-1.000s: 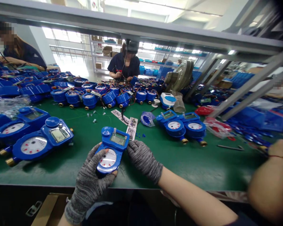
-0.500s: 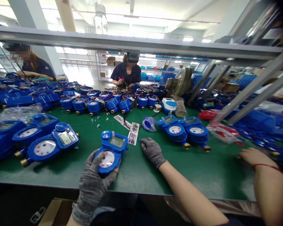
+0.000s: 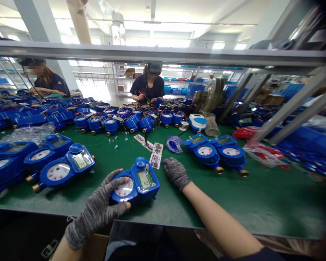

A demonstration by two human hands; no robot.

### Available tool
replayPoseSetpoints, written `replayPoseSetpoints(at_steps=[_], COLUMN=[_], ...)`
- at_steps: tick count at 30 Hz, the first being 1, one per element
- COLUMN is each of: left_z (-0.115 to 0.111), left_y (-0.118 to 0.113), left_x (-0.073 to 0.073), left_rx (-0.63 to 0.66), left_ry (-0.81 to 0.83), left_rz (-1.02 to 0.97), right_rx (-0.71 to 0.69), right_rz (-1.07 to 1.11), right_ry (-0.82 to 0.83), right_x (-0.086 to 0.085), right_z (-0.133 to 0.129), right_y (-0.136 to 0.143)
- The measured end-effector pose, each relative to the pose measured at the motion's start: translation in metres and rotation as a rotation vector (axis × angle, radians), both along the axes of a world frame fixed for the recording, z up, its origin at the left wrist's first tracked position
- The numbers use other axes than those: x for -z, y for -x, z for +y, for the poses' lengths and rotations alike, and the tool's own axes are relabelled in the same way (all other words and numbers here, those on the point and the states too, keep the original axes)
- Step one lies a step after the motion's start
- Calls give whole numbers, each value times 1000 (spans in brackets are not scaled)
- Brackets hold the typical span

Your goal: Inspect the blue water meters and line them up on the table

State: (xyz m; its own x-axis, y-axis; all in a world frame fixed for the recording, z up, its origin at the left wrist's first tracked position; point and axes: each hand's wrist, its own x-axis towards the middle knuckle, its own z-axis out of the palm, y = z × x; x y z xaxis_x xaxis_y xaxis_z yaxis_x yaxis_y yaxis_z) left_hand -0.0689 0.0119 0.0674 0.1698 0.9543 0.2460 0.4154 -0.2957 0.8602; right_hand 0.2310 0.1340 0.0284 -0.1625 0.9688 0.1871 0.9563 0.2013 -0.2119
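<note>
My left hand, in a grey fingerless-tip glove, grips a blue water meter round its white dial end. The meter sits low over the front of the table, with its small display to the right. My right hand, gloved alike, rests on the green surface just right of a printed card strip. Its fingers are curled together, and what they hold, if anything, is too small to name. A finished-looking water meter lies left of my left hand.
More meters lie to the right, beside a blue roll in clear plastic. Rows of opened meters with wires line the back. A grey fan stands behind, under a metal shelf beam. Two co-workers sit across.
My left hand has turned the water meter clockwise, so its display now points right. My right hand stays nearly in place. Another person's forearm at the far right has left the view.
</note>
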Motion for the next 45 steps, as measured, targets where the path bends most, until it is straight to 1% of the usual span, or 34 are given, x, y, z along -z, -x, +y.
replayPoseSetpoints(at_steps=[2, 3, 5, 6, 8, 11, 13, 15, 17, 19, 22, 25, 28, 31, 34, 38, 43, 45], left_z=[-4, -5, -5, -3, 3, 21, 36, 50, 60, 64, 65, 63, 62, 63, 63, 63, 63, 63], left_y=[-13, -17, -20, -19, -12, -5, -7, -13, -17, -20, -19, -18, -19, -20, -21, -21, -19, -20], left_x=[4, 6, 9, 10, 8, 4, 3, 5, 8, 12, 14, 15, 14, 13, 13, 12, 13, 14], left_rx=[-138, -184, -211, -196, -120, 53, 143, 189, 207, 204, 174, 144, 138, 144, 148, 161, 149, 149], left_ry=[-1, 0, 22, 41, 84, 147, 185, 218, 254, 279, 292, 293, 282, 270, 259, 251, 255, 251], left_rz=[-92, -140, -217, -255, -340, -492, -575, -634, -666, -675, -678, -669, -657, -644, -643, -643, -641, -637], right_rx=[4, 3, -3, -7, -20, -69, -116, -190, -285, -372, -455, -513, -556, -612, -692, -796, -882, -910], right_rz=[58, 92, 164, 202, 285, 434, 533, 655, 770, 846, 926, 992, 968, 848, 704, 568, 310, 222], right_ry=[1, 1, 3, 4, 4, 9, 18, 42, 78, 113, 169, 231, 252, 214, 106, -61, -248, -285], right_x=[-1, -1, -1, -2, -3, -6, -7, -7, -7, -8, -11, -12, -11, -10, -11, -13, -16, -18], right_z=[1, 2, 2, 2, -1, -10, -20, -32, -46, -59, -73, -79, -78, -75, -74, -75, -80, -82], right_y=[0, 0, 0, 0, -2, -6, -10, -13, -15, -14, -11, -9, -11, -16, -20, -21, -23, -27])
